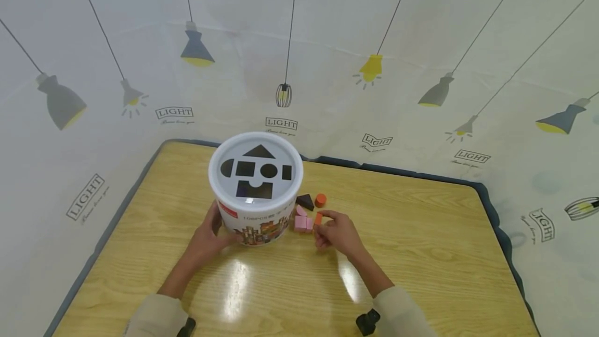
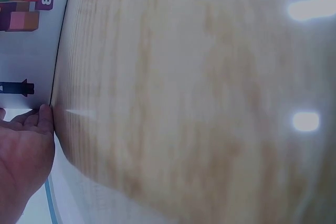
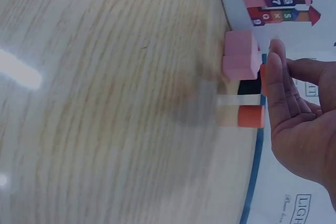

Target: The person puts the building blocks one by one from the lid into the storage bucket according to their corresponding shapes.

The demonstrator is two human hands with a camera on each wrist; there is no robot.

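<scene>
A white bucket (image 1: 262,225) printed with colourful blocks stands upright on the table, its lid (image 1: 224,186) cut with several shaped holes. Against its left side rests my left hand (image 1: 206,235), fingers along the wall in the left wrist view. To the right of the bucket, my right hand (image 1: 339,233) pinches a small orange block (image 1: 318,218) between thumb and forefinger. Beside that lie pink blocks (image 1: 300,223), a pink rounded piece (image 1: 301,211), a black triangular block (image 1: 305,202) and an orange cylinder (image 1: 320,200). In the right wrist view, fingers mostly cover the pinched block.
The wooden table (image 1: 421,233) has a dark edge trim (image 1: 388,167) along the back. Behind it hangs a pale wall covering (image 1: 327,108) printed with lamps. Black straps (image 1: 368,321) show at both cuffs.
</scene>
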